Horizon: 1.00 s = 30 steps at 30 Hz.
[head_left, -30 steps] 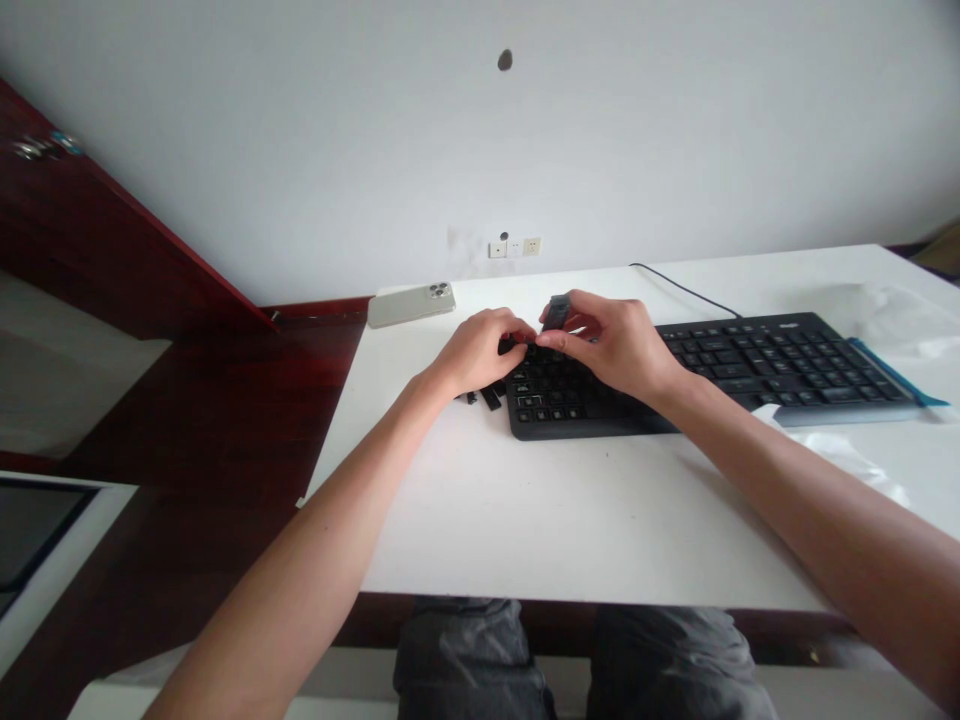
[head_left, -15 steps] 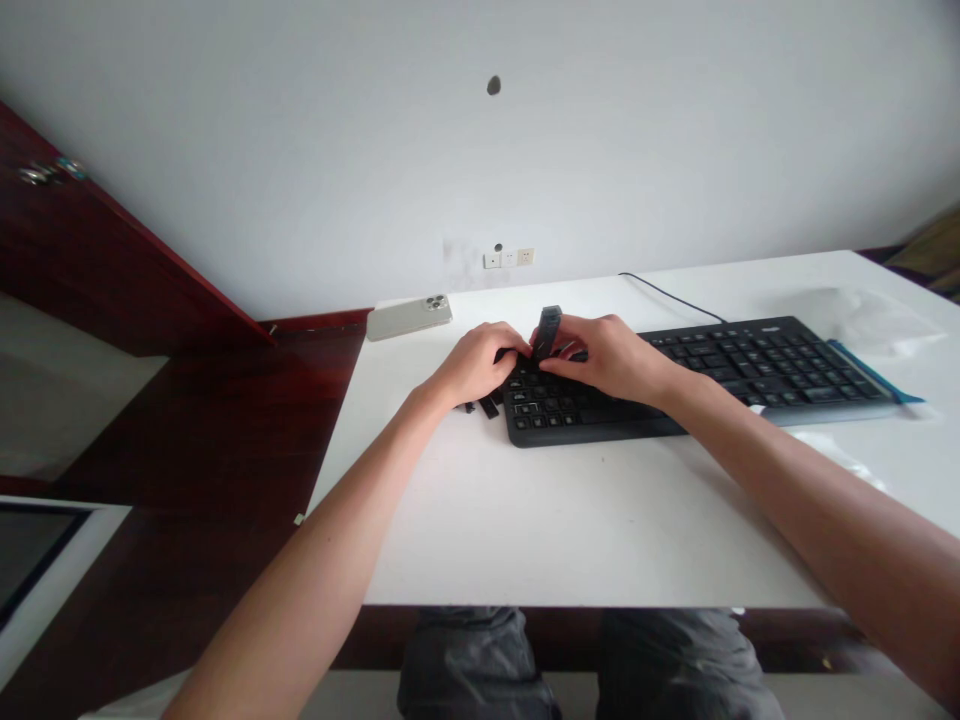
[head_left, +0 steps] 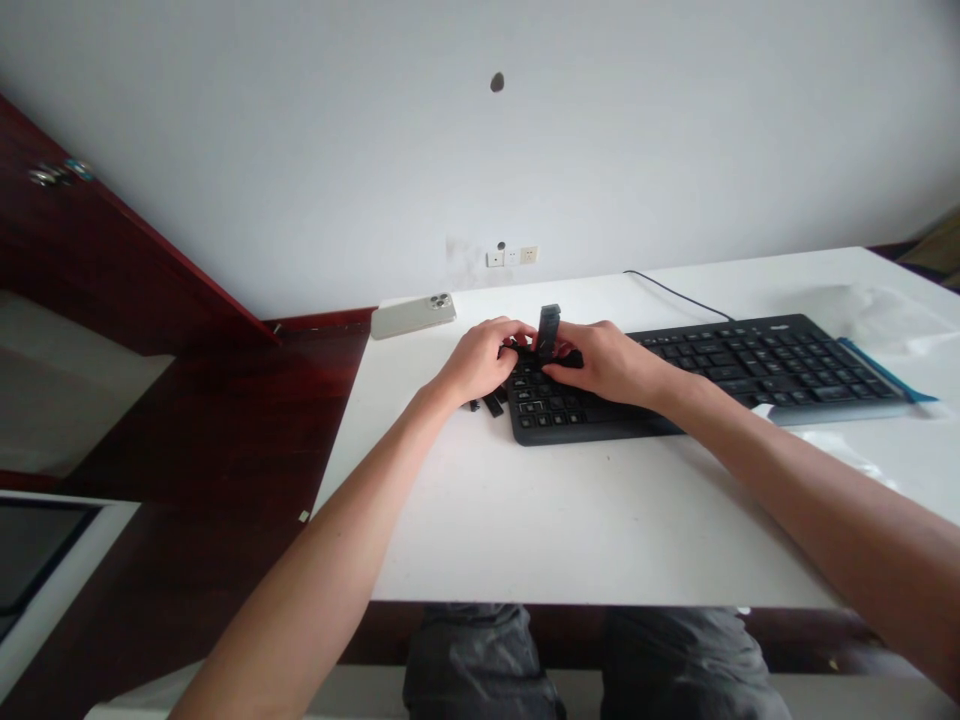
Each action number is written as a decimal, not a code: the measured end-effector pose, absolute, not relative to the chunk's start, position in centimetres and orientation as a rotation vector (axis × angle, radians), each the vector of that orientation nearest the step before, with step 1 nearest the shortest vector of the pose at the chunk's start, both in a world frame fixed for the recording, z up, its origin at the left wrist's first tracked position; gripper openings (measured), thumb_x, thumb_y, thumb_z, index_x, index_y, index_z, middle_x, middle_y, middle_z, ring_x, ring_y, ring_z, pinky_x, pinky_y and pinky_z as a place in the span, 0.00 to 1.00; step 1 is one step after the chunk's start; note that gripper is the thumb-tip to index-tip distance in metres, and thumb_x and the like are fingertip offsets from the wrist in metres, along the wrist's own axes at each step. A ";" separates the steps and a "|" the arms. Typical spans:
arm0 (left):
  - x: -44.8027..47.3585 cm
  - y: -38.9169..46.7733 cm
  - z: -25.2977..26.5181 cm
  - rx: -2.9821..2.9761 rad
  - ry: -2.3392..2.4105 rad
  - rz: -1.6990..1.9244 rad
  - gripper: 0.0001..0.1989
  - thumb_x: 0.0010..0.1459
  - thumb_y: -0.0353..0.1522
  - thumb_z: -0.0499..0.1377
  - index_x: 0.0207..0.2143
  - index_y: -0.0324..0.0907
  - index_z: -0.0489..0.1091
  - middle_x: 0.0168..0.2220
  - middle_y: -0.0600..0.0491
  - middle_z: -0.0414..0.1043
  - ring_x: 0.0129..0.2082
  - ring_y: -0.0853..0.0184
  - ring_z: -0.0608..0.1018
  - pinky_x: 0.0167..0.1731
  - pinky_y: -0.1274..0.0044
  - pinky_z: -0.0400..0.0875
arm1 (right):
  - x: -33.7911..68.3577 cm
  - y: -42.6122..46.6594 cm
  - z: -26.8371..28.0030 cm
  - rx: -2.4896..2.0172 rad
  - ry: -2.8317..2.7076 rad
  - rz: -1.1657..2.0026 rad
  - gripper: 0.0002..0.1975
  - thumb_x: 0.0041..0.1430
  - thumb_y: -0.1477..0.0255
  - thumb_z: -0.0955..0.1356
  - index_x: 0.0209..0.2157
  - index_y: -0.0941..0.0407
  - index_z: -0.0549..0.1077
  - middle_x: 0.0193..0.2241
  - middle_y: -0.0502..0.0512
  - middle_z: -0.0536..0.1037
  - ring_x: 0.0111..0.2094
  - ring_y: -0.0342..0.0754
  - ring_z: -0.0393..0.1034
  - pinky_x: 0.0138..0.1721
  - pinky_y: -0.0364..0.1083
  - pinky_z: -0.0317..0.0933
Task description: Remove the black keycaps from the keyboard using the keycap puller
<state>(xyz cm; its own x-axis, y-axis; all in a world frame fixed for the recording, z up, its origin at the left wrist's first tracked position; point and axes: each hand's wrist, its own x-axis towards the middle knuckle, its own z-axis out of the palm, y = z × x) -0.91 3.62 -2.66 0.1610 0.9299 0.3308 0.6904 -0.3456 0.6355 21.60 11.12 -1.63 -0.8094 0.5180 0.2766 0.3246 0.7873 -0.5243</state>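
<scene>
A black keyboard (head_left: 720, 368) lies on the white table, and the rows at its left end look bare of keycaps. Between the thumb and fingers of my right hand (head_left: 600, 362) a small black upright tool (head_left: 550, 328) is gripped, its lower end down at the keyboard's left part. My left hand (head_left: 480, 358) is curled at the far left corner of the keyboard, thumb and forefinger bent close together; what lies between them is hidden. Small loose black pieces (head_left: 493, 404) rest beside the keyboard's left edge, partly under my left hand.
A phone (head_left: 414, 316) lies face down at the table's back left. A black cable (head_left: 679, 295) runs behind the keyboard. Clear plastic wrapping (head_left: 892, 318) and a blue strip (head_left: 885, 370) are at the right. Wall sockets (head_left: 512, 257) sit beyond the table.
The view has shifted slightly. My right hand still grips the black tool, which stands a little more upright. The left forefinger has lifted slightly near the keyboard's corner.
</scene>
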 end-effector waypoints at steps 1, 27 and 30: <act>-0.9 3.6 -2.7 2.106 1.551 0.993 0.27 0.55 0.16 0.52 0.49 0.47 0.79 0.45 0.52 0.81 0.47 0.63 0.80 0.51 0.70 0.75 | 21.6 11.1 -1.7 -0.635 -2.569 0.640 0.12 0.60 0.70 0.73 0.46 0.52 0.78 0.36 0.54 0.85 0.35 0.55 0.80 0.40 0.52 0.72; -1.3 3.8 -3.3 2.124 1.425 1.015 0.05 0.67 0.31 0.65 0.43 0.46 0.82 0.44 0.52 0.82 0.45 0.65 0.83 0.50 0.71 0.76 | 21.9 10.3 -0.1 -0.585 -2.292 0.802 0.29 0.63 0.56 0.74 0.63 0.51 0.74 0.55 0.61 0.81 0.47 0.58 0.79 0.45 0.56 0.76; -1.1 3.8 -3.4 2.132 1.448 1.013 0.05 0.66 0.31 0.65 0.43 0.46 0.82 0.44 0.53 0.82 0.45 0.65 0.83 0.50 0.71 0.75 | 21.6 9.7 0.4 -0.565 -2.264 0.820 0.19 0.69 0.57 0.71 0.56 0.51 0.78 0.52 0.59 0.83 0.46 0.56 0.79 0.46 0.55 0.75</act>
